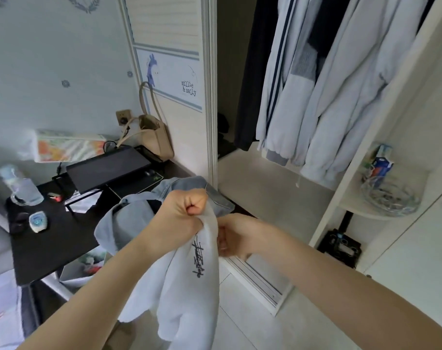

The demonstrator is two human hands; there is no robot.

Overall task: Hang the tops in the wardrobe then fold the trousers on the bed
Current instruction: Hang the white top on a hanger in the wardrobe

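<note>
Before the open wardrobe (278, 203), my left hand (182, 210) clenches the white top (189, 286) high while my right hand (236, 234) pinches its edge, seemingly readying it for hanging.

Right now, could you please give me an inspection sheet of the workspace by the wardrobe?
Surface: black desk on the left, crowded.
Job's things: white top with black lettering and denim garment held together; pale jackets already hang in the open wardrobe.
Clutter: water bottle, tissue box, beige bag, glass bowl on a wardrobe shelf.
Hands: left hand grips the clothes in a fist; right hand pinches the white top.
Cables: dark cable behind the black monitor stand.
Surroundings: pale tiled floor, sliding-door track.
</note>
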